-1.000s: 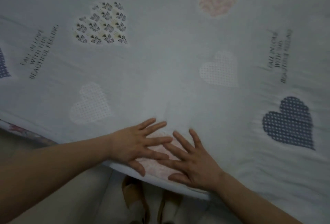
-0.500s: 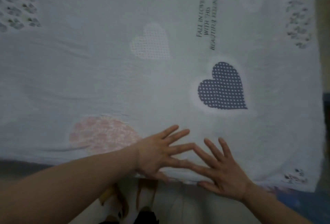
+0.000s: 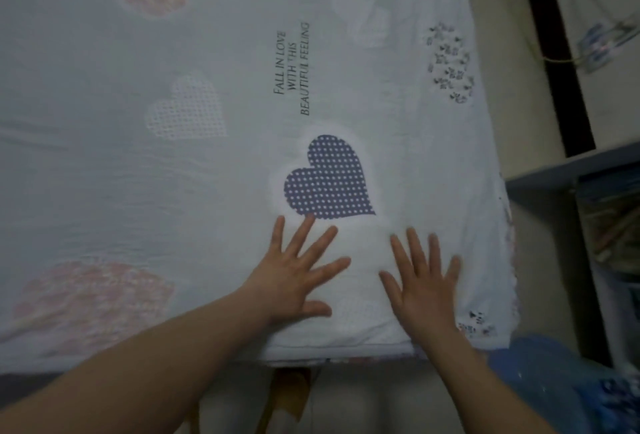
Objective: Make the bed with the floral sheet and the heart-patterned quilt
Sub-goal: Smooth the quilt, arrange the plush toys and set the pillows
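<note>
White quilt point(image 3: 104, 174) lies spread flat under both grips, with faint wrinkles out past the left grip's outer side. The two grips rest palm-down on the cloth close to its near edge, side by side but not touching.

The left grip point(image 3: 298, 281) is splayed wide, its fingers point(image 3: 301, 234) straight and the thumb pointing toward the right grip. It clasps nothing, and its middle fingertip reaches the near edge of a navy dotted heart point(image 3: 329, 181). The right grip point(image 3: 424, 290) is flat too, its fingers point(image 3: 417, 250) straight and spread, pressing the cloth and clasping nothing.

Beyond the navy heart, farther from both grips, black lettering point(image 3: 292, 73) reads "FALL IN LOVE WITH THIS BEAUTIFUL FEELING". A white dotted heart point(image 3: 188, 110) sits beyond the left grip toward its outer side. A pink heart point(image 3: 93, 298) lies just outside the left forearm.

Outside the right grip the quilt ends at a corner. A thin patterned strip, seemingly the sheet point(image 3: 513, 243), shows along that side edge. Farther out on that side stands a blue shelf point(image 3: 568, 167), its contents too blurred to name. Nearer than the grips, below the quilt's edge, is pale floor point(image 3: 381, 399).
</note>
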